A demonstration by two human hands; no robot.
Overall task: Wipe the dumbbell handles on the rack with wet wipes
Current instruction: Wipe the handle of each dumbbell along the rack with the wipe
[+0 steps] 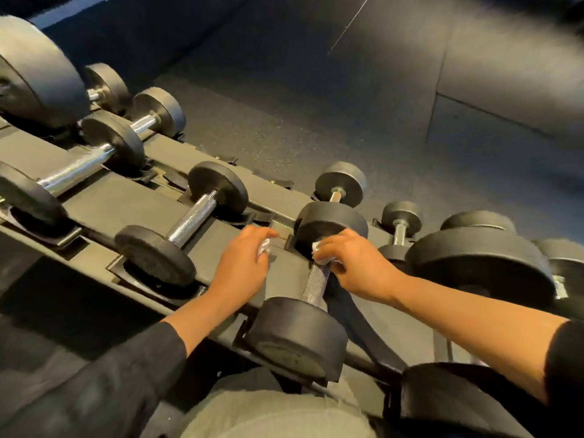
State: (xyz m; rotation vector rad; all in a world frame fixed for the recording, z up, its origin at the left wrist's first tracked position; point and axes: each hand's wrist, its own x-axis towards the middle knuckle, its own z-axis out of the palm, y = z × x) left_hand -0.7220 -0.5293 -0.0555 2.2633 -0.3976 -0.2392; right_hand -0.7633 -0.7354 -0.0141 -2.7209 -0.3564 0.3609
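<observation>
A: Which dumbbell is being wiped?

B: The dumbbell lying in the rack, nearest the person. Its near weight sits low in the middle of the view, its far weight just beyond the hands.

A: And the right hand?

B: The right hand is on that dumbbell's handle, at the far end, right against the far weight. Its fingers are curled over a white wipe pressed round the bar. The knurled metal shows bare between the hand and the near weight.

A: The left hand?

B: The left hand hangs over the flat top of the rack, just left of the dumbbell, not touching the bar. Its fingers are bent around a second wipe, a small white wad.

A: Anything else near the dumbbell?

B: Another dumbbell lies in the rack to its left, and larger ones further left. To its right are smaller pairs and a big black weight. Beyond it is dark rubber floor.
</observation>
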